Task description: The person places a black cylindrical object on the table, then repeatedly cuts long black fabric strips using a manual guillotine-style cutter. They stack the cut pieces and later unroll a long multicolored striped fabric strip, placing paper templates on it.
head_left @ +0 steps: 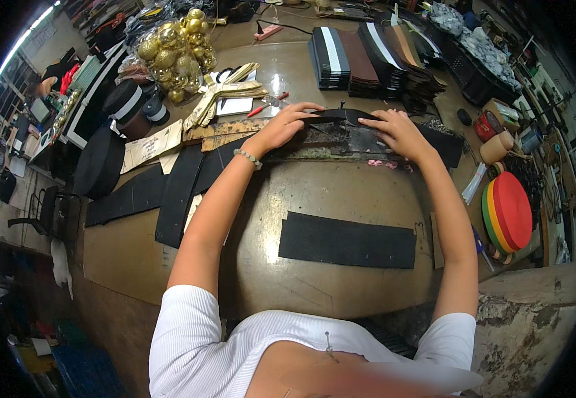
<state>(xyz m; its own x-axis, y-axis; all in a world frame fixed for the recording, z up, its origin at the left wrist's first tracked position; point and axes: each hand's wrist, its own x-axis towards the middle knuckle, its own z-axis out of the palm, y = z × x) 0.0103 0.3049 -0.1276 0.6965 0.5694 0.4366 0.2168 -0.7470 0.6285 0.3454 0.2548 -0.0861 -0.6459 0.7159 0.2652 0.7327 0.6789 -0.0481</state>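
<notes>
A black strip (pixel 333 115) bows slightly upward between my two hands, above a dark, worn work board (pixel 321 138). My left hand (pixel 285 128) grips its left end, fingers reaching along the top. At the other end, my right hand (pixel 397 132) has its fingertips on the strip; the underside of both grips is hidden. Just behind the strip's middle stands a small upright metal pin (pixel 342 104). A black rectangular piece (pixel 348 241) lies flat on the table between my forearms. More long black pieces (pixel 182 192) overlap to the left of my left arm.
Stacked dark, brown and white strips (pixel 354 63) stand at the back. Bagged gold balls (pixel 172 53), cream strips (pixel 225 96) and a red pen (pixel 259 109) lie back left. A black roll (pixel 100 161) stands left, a red-yellow-green roll (pixel 508 211) right. Pink scraps (pixel 382 164) lie near the board.
</notes>
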